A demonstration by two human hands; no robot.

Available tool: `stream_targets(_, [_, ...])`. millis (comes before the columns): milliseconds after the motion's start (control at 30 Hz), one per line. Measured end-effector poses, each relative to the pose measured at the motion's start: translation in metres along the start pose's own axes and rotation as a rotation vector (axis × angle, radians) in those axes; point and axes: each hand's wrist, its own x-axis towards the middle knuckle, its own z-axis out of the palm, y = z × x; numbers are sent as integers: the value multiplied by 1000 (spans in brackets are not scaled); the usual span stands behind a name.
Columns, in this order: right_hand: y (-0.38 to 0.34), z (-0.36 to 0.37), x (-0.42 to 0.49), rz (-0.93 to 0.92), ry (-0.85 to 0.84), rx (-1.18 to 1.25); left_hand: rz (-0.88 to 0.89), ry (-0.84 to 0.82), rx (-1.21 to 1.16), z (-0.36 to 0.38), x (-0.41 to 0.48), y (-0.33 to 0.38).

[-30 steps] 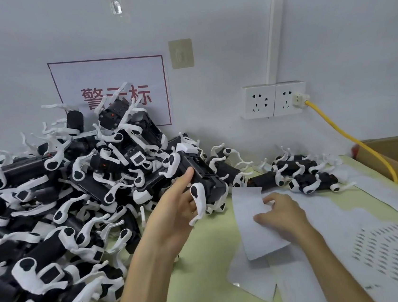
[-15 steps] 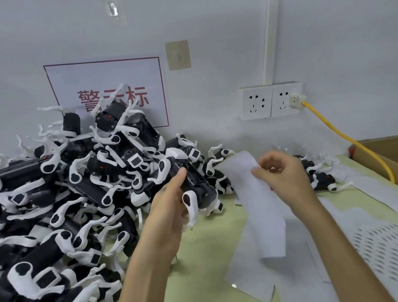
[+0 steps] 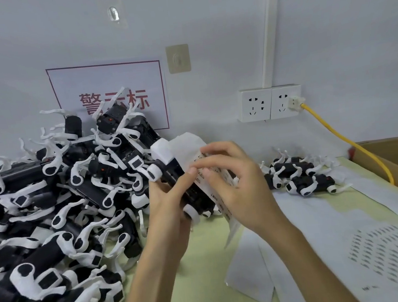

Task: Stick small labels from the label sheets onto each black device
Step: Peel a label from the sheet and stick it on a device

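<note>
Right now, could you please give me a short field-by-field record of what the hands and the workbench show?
left hand: grips one black device, raised off the table
right hand: holds a label sheet against that device
big pile: black-and-white devices, left of the hands
small group: a few devices, right, by the wall
table: loose sheets lying right of the hands
yellow cable: plugged into the wall socket

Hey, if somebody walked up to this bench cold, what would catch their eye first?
Probably the big heap of black devices with white clips, filling the left of the table up against the wall. Next, mid-frame, the left hand holds one device while the right hand presses a label sheet beside it. A yellow cable runs from the wall socket at right.
</note>
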Motion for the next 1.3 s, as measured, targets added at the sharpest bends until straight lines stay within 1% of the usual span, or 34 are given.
stream_targets(67, [-1, -1, 0, -29, -30, -22, 14, 37, -18, 0, 0, 4])
stream_targets(133, [-1, -2, 2, -31, -10, -17, 0, 68, -66, 1, 0, 6])
stream_targets(300, [4, -8, 5, 75, 85, 85, -50, 13, -101, -1, 0, 8])
stream_targets(500, [1, -11, 4, -17, 88, -12, -70, -26, -80, -2, -1, 8])
stream_targets(700, [-4, -8, 3, -24, 112, -47, -68, -39, -92, -1, -3, 8])
stream_targets(933, [-3, -6, 3, -32, 140, -69, -25, -41, -44, -1, -2, 7])
stream_targets(1133, [0, -7, 2, -90, 177, -29, 58, -183, 75, -3, -2, 7])
stream_targets(1300, [3, -7, 1, -103, 159, 3, 62, -108, 107, -4, 1, 3])
